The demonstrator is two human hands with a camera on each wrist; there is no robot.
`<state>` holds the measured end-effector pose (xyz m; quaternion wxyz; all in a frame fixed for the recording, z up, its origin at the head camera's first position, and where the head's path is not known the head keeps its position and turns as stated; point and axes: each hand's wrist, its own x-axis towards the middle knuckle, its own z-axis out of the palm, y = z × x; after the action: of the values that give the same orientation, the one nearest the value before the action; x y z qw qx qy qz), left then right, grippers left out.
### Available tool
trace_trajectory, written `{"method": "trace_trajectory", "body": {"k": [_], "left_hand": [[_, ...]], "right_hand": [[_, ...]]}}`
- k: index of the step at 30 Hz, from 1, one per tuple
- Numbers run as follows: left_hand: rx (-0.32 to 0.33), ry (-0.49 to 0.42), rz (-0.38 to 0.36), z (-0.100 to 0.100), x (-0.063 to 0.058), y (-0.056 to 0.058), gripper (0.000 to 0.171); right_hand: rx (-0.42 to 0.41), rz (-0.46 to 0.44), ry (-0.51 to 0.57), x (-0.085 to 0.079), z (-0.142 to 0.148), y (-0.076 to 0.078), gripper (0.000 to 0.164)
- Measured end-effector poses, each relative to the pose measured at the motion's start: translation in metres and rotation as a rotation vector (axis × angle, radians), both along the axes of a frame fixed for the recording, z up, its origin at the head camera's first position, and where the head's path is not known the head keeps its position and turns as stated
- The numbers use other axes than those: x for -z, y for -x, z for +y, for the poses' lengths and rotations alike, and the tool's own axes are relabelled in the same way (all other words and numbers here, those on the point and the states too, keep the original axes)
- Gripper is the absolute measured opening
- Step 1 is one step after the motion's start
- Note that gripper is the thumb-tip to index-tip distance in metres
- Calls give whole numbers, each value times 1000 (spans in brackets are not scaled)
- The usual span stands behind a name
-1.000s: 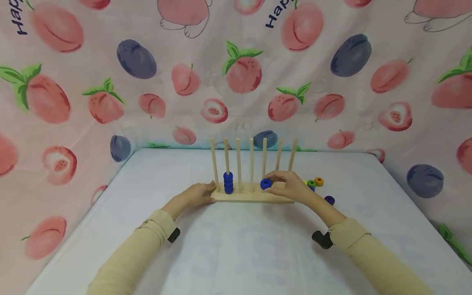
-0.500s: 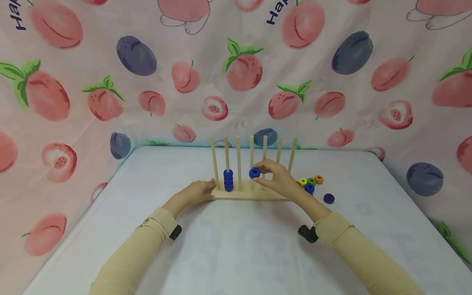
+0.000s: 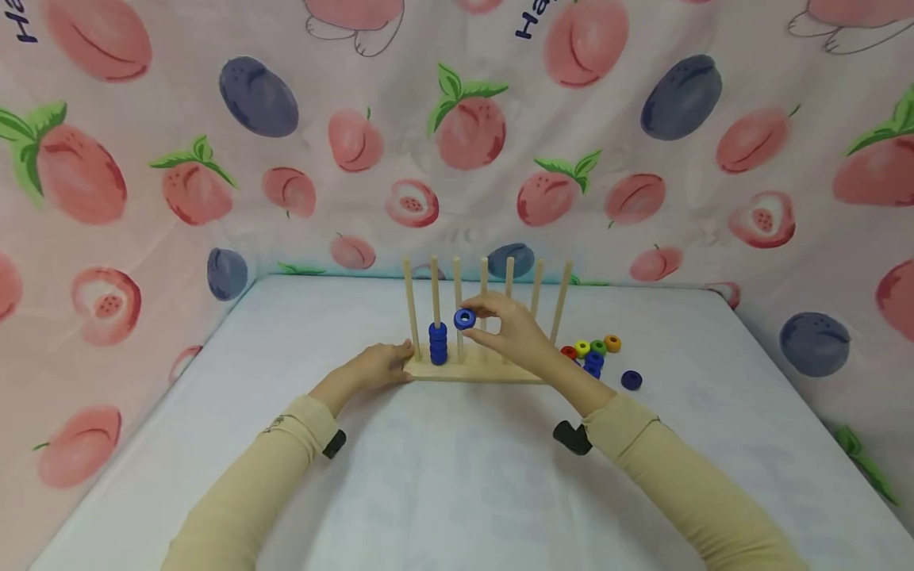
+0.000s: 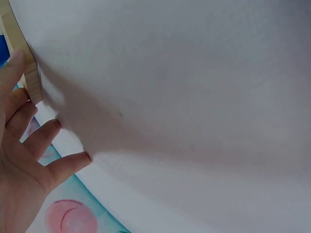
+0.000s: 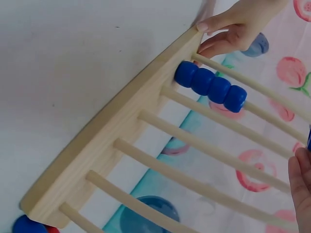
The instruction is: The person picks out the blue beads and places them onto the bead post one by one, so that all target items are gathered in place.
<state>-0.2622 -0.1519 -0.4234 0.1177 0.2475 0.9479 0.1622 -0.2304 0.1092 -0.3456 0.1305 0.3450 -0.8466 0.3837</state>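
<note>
Pinching a blue bead [image 3: 466, 324] between thumb and fingertips of the right hand [image 3: 510, 327], at the centre of the head view, tilted with its hole toward the camera, seen against the third peg [image 3: 457, 274] from the left. Reaching in from the lower right of the frame, above the rack [image 3: 471, 370]. Gripping the rack's left end with the left hand [image 3: 374, 366], from the lower left, thumb against the wood, outer fingers spread apart. Stacked on the second peg: four blue beads [image 3: 439, 345]. Loose at right of centre: coloured beads [image 3: 597, 347] clustered together, with a dark blue bead [image 3: 631, 381] just apart. Beige sleeves [image 3: 664, 468] on both arms. Underneath, a white table [image 3: 457, 476]. Across the top, a pale fruit-printed cloth [image 3: 400, 47].
</note>
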Motion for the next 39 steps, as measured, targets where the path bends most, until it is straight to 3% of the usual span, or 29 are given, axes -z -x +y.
{"method": "trace_trajectory", "body": {"k": [9,20,30,39], "left_hand": [[-8,5,-14,0,-1,2,60],[-8,-4,-9,-2,-2,1,59],[-13,-10,-23,0,-1,-3,60],[-17,-14,-19,0,-3,-1,62]], "right_hand": [[44,74,52,-19,-17,1,37],[32,195,88,-36,-32,7,33],[49,285,54,-41,-36,10,35],[-11,361,0,-52,-36,22,33]]}}
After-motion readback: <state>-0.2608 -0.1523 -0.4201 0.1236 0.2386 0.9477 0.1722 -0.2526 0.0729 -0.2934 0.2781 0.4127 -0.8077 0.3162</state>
